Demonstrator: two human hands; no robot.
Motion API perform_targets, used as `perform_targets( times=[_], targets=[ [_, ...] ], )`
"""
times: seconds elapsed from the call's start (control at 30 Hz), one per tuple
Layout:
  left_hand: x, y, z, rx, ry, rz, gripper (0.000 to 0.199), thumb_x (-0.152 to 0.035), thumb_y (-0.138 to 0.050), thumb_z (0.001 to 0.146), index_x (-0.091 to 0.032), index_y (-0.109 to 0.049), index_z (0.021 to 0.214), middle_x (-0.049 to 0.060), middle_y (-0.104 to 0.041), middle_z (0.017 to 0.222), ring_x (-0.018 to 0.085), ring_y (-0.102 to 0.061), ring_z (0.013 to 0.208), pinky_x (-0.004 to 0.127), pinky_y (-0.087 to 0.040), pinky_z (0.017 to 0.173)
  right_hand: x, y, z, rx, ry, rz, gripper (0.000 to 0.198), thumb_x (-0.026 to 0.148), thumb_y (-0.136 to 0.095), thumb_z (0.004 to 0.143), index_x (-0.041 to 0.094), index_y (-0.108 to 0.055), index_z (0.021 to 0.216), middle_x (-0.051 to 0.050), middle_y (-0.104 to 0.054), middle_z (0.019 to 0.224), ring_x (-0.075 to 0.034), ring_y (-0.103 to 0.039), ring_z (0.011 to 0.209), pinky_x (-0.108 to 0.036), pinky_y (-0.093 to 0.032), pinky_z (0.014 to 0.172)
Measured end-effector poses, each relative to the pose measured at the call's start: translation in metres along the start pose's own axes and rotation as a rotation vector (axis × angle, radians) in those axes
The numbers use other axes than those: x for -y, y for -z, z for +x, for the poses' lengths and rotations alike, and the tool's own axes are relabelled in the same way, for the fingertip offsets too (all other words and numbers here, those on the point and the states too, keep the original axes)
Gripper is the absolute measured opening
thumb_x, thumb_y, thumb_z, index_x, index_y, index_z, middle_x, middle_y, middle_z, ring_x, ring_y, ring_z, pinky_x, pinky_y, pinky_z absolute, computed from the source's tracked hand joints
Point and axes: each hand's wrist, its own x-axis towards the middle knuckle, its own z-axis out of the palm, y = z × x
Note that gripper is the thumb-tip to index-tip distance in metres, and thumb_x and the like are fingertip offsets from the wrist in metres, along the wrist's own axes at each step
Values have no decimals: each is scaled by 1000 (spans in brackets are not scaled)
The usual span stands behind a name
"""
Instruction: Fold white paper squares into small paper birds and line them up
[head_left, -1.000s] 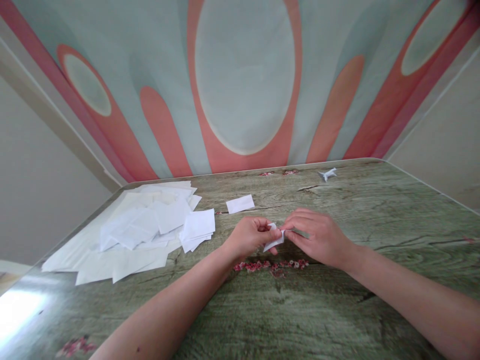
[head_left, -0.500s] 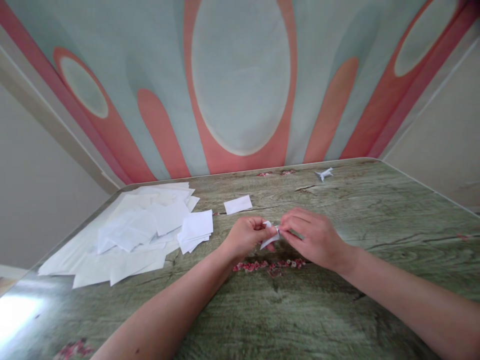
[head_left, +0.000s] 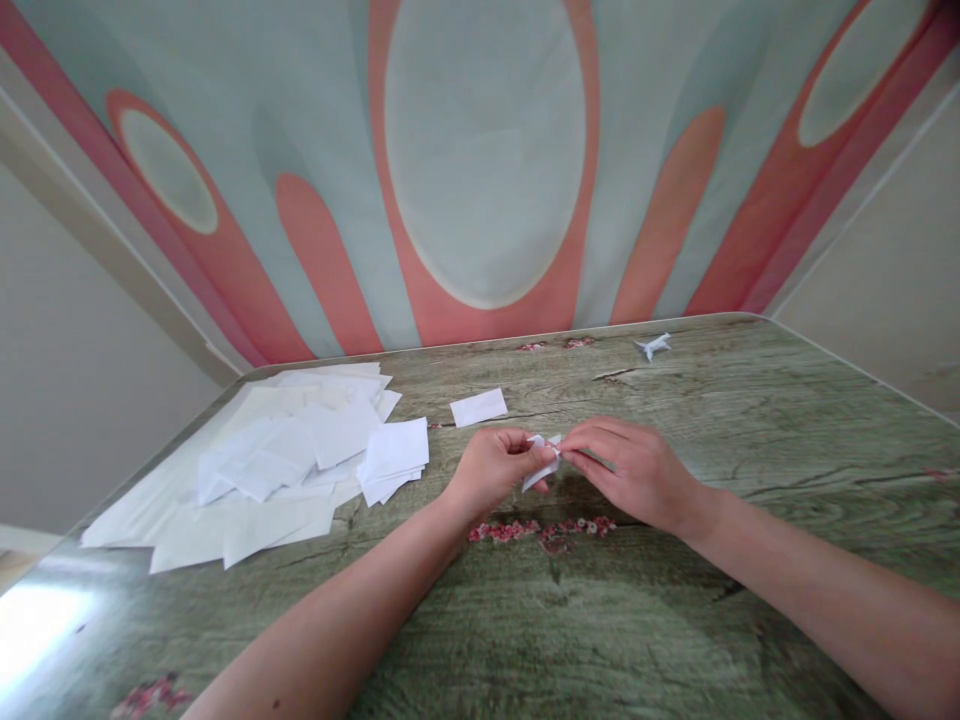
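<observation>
A small piece of folded white paper [head_left: 538, 474] is held just above the table between my two hands. My left hand [head_left: 495, 465] pinches it between thumb and fingers from the left side. From the right, the fingertips of my right hand [head_left: 626, 465] are closed on its upper right edge. The fingers hide part of the paper, so its exact folded shape cannot be made out. Just beyond my left hand lies a white paper rectangle [head_left: 478, 408], flat on the table.
At the left, large white sheets [head_left: 187, 480] lie spread with smaller pieces on top. Beside them is a small stack of white paper squares [head_left: 397, 448]. A folded white paper figure [head_left: 654, 346] sits near the far edge of the wood-patterned table [head_left: 787, 420], before a patterned wall.
The fingers of my right hand have shifted slightly on the paper's edge, and the paper's upper part now sits differently between the fingertips. The view has moved very slightly.
</observation>
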Motion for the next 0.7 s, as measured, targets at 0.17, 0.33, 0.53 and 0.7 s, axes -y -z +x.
perform_targets(
  times=[0.17, 0.33, 0.53, 0.7],
  targets=[
    [-4, -5, -3, -97, -53, 128, 28, -39, -68, 75, -12, -72, 80, 2, -66, 62, 11, -56, 54, 20, -39, 54, 6, -2, 1, -33, -69, 23, 10, 14, -56, 85, 20, -63, 90, -4, -67, 86, -16, -62, 83, -30, -48, 77],
    [-4, -6, -4, -110, -103, 227, 30, -42, -65, 77, -13, -72, 77, 3, -67, 62, 11, -55, 55, 20, -38, 53, 13, -8, 4, -53, -414, 153, 11, 14, -61, 79, 21, -62, 87, 0, -67, 82, -14, -60, 71, -26, -48, 65],
    [0, -5, -3, -44, -16, 174, 32, -44, -67, 75, -13, -71, 77, 3, -67, 61, 9, -53, 49, 18, -33, 47, 10, -9, 5, -17, -437, 154, 12, 13, -62, 78, 22, -64, 86, 1, -66, 82, -14, -59, 71, -27, -47, 65],
    [3, -6, -2, -32, 15, 106, 33, -46, -69, 72, -13, -70, 75, 2, -67, 61, 10, -55, 50, 18, -35, 47, 8, -9, 1, -76, -262, 89, 11, 10, -60, 79, 21, -61, 80, -2, -65, 82, -16, -60, 78, -29, -47, 69]
  ],
)
